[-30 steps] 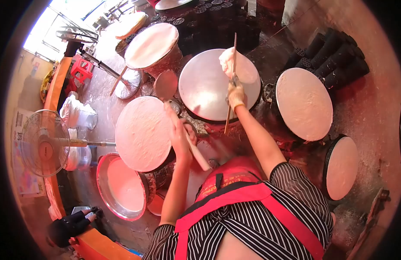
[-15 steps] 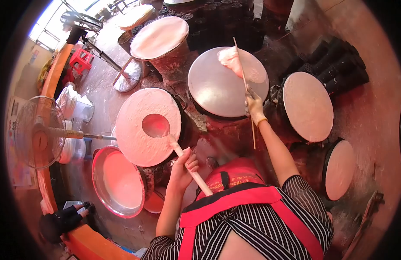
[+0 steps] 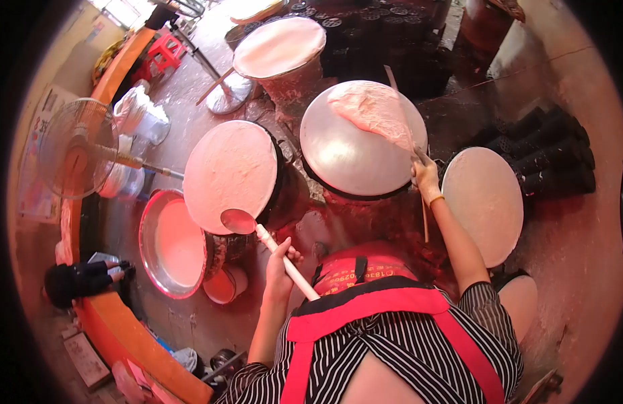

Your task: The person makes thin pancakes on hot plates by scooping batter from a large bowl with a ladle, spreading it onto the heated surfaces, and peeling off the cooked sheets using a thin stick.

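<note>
My left hand (image 3: 278, 268) grips the pale handle of a ladle (image 3: 238, 221). The ladle's round bowl is at the near edge of a batter-covered griddle (image 3: 230, 168) on the left. In my right hand (image 3: 426, 178) is a long, thin wooden stick (image 3: 426, 219), reaching across the right side of the bare metal griddle (image 3: 345, 158) in the middle. A folded, soft mass of batter (image 3: 373, 111) lies along the stick on that griddle's far part. Whether the stick's far end is flat or round is hard to see.
A wide basin of batter (image 3: 180, 249) and a small bucket (image 3: 225, 283) stand at lower left. More coated griddles stand at the right (image 3: 483, 205) and back (image 3: 279, 47). Black cylinders (image 3: 550, 151) are stacked at right. A standing fan (image 3: 79, 151) is at left.
The ladle has moved from over the left griddle to its near edge. My right hand and the stick have shifted right, and the batter mass now looks wider and folded. The view has shifted.
</note>
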{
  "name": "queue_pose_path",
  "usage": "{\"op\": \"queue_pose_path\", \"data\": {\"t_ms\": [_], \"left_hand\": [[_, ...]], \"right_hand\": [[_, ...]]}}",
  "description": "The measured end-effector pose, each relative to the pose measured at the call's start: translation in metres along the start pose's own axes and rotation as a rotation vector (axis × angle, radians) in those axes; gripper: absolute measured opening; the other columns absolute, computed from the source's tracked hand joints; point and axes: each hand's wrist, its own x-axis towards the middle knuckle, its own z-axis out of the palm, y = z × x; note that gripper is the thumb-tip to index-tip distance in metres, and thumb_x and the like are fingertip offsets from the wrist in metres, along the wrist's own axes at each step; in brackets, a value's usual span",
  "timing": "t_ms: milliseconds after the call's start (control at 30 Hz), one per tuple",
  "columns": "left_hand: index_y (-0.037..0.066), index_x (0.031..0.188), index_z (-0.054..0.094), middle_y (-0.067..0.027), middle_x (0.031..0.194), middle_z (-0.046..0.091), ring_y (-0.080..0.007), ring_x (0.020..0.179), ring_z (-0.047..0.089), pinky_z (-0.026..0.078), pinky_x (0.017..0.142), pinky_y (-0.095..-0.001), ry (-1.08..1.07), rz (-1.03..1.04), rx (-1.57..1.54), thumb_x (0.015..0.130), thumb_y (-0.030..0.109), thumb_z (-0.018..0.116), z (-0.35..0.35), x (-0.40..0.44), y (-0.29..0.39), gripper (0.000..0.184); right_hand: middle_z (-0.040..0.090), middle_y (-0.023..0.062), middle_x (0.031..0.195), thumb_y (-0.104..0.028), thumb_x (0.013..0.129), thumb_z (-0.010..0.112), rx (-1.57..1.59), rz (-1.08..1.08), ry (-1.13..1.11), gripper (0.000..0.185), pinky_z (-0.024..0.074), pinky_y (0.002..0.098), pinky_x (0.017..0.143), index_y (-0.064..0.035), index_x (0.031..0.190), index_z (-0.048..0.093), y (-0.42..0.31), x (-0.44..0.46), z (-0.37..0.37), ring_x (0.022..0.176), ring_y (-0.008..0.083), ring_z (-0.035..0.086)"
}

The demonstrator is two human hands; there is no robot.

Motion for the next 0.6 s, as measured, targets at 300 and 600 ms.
{"op": "queue_pose_path", "data": {"t_ms": [300,600], "left_hand": [[0.008,0.082,0.061,-0.0033,0.075,0.060,-0.0144,0.070,0.059,0.052,0.066,-0.0282,0.146,0.124,0.010,0.090,0.019,0.066,0.021,-0.026,-0.054,0.014],[-0.001,0.106,0.058,-0.0088,0.097,0.066,-0.0221,0.089,0.065,0.055,0.081,-0.0339,0.200,0.129,0.005,0.090,0.017,0.065,0.028,-0.039,-0.064,0.024]], "right_hand": [[0.042,-0.0045,0.055,-0.028,0.097,0.060,-0.198,0.202,-0.586,0.041,0.0233,0.0241,0.035,-0.0177,0.137,0.057,-0.059,-0.029,-0.030,0.037,0.0075,0.033],[0.043,-0.0036,0.054,-0.025,0.098,0.057,-0.202,0.030,-0.556,0.039,0.0245,0.0261,0.035,-0.0148,0.136,0.057,-0.011,0.084,-0.016,0.037,0.0084,0.033]]}}
